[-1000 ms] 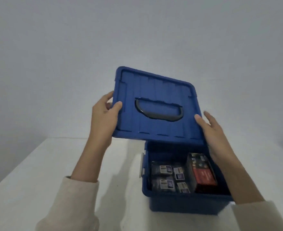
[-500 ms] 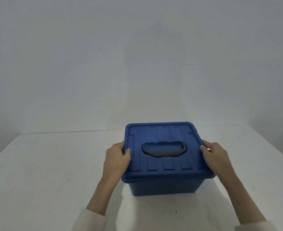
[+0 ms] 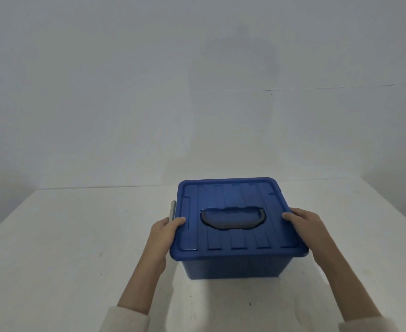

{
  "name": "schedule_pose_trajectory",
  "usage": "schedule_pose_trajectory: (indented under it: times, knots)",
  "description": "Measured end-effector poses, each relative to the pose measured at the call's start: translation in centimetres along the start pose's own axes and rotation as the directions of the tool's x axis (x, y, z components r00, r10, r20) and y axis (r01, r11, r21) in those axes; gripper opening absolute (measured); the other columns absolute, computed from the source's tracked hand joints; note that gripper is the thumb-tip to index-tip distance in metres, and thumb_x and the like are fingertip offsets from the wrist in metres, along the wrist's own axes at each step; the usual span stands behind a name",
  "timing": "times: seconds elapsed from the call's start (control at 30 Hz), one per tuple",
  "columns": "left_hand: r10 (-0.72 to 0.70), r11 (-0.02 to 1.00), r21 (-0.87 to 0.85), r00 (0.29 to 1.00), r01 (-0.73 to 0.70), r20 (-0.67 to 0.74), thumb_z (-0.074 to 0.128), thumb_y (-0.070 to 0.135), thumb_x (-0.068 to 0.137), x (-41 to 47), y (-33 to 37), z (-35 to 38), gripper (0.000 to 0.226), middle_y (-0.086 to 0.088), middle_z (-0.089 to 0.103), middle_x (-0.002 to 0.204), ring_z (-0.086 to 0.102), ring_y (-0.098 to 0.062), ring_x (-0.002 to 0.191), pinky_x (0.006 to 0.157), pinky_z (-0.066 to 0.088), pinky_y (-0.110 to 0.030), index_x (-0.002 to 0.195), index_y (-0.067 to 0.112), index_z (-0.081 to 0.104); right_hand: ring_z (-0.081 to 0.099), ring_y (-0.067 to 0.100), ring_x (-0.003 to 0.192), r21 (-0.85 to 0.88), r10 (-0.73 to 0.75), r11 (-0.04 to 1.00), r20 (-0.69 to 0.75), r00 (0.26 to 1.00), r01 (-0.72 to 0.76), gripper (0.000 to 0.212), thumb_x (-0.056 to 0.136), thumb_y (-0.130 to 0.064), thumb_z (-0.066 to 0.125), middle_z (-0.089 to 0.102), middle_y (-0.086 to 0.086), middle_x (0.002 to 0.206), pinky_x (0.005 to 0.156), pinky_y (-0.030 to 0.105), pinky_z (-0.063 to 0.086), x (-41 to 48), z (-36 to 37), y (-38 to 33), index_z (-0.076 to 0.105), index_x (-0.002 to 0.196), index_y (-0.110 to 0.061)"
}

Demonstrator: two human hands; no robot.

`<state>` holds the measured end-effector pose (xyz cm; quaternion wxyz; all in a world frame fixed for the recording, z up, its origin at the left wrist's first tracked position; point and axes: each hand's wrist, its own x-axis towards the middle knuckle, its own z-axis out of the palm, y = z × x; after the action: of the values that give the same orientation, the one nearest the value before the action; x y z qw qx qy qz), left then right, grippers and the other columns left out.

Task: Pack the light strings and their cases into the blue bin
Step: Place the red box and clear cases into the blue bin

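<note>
The blue bin (image 3: pixel 233 267) stands on the white table (image 3: pixel 65 248) with its blue lid (image 3: pixel 235 238) lying flat on top. A dark handle (image 3: pixel 233 220) sits in a recess in the lid's middle. My left hand (image 3: pixel 163 236) grips the lid's left edge, thumb on top, beside a grey latch (image 3: pixel 172 210) that stands up at the bin's left side. My right hand (image 3: pixel 305 226) grips the lid's right edge, thumb on top. The light strings and their cases are hidden under the lid.
A plain grey wall (image 3: pixel 197 92) rises behind the table's far edge. White tabletop stretches to the left, right and front of the bin.
The lid, held tilted above the open bin a second ago, has come down onto the bin and covers the cases. Both hands stay on its side edges.
</note>
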<state>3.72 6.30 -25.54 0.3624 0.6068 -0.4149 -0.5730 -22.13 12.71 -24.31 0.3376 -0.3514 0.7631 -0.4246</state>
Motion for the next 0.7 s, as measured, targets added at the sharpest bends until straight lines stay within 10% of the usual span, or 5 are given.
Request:
schedule_pose_trajectory:
  times: [0.27,0.7]
  knots:
    - [0.476,0.809,0.434,0.875,-0.395,-0.091,0.045,0.015,0.096,-0.6,-0.8,1.0,0.016,0.007,0.061,0.083,0.054,-0.001,0.072,0.055,0.039,-0.012,0.106,0.020,0.056,0.053,0.022,0.088,-0.034,-0.076,0.997,-0.071,0.995,0.073,0.028,0.095,-0.021,0.048,0.058,0.006,0.098,0.065,0.030,0.040,-0.1,0.7,1.2,0.059,0.118,-0.009]
    - [0.499,0.647,0.643,0.865,-0.409,0.049,0.034,0.013,0.100,-0.3,-1.3,1.4,0.043,-0.007,0.052,0.131,0.051,-0.014,0.100,0.084,0.042,-0.020,0.138,0.030,0.043,0.053,0.023,0.088,-0.066,-0.105,0.993,-0.081,0.991,0.100,0.030,0.096,-0.020,0.046,0.058,0.007,0.101,0.063,0.029,0.039,0.4,1.0,1.6,0.057,0.121,-0.007]
